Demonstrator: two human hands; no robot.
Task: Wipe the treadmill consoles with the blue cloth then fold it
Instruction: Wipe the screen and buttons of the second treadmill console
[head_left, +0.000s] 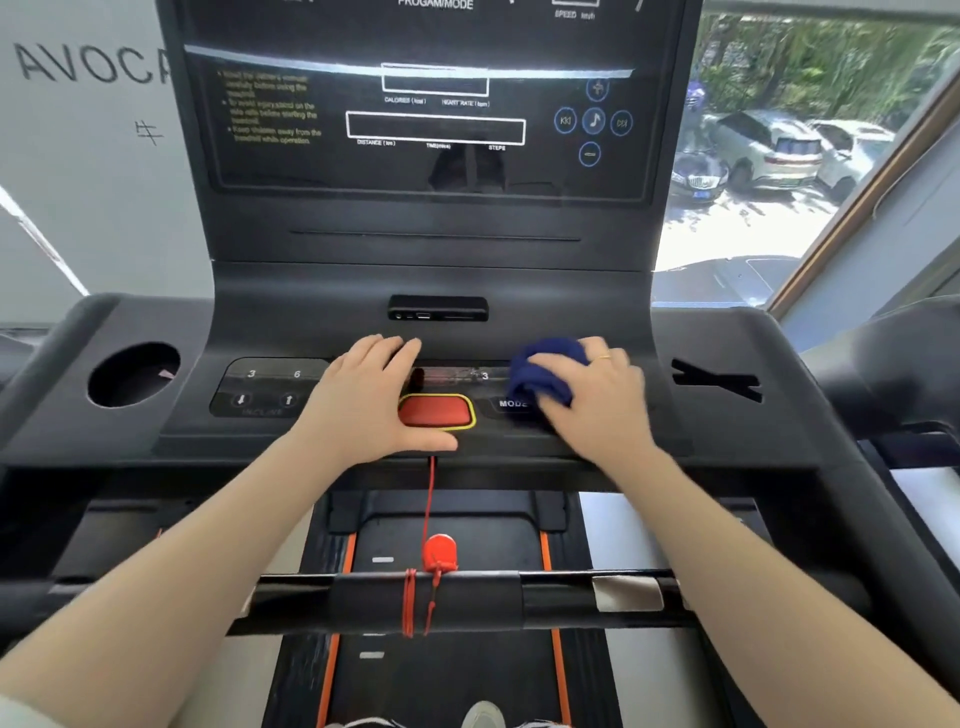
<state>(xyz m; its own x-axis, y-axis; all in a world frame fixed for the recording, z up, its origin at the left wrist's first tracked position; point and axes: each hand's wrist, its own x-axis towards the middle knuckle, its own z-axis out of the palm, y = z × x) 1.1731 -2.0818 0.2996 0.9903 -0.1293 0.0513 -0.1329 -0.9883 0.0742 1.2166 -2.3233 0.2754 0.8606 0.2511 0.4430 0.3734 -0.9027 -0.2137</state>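
**Two hands on one treadmill console, one cloth under the right**

Nearest, one black handlebar (467, 597) crosses the view, with one red safety clip (440, 555) sitting on it and its red cord (429, 499) running up to the console (727, 431). Beyond the bar, two forearms reach forward. The left hand (363, 400) lies flat with straight fingers on the button strip, holding nothing, its thumb along the near edge just below the one red stop button (435, 411). The right hand (597, 395) curls over the one blue cloth (545, 371), bunched and pressed on the panel just beside the MODE label. Bare console stretches right of that hand. One round cup holder (134, 374) sits at the left end. Farther back rises one dark display screen (431, 104); a window (779, 156) to the right shows parked cars.
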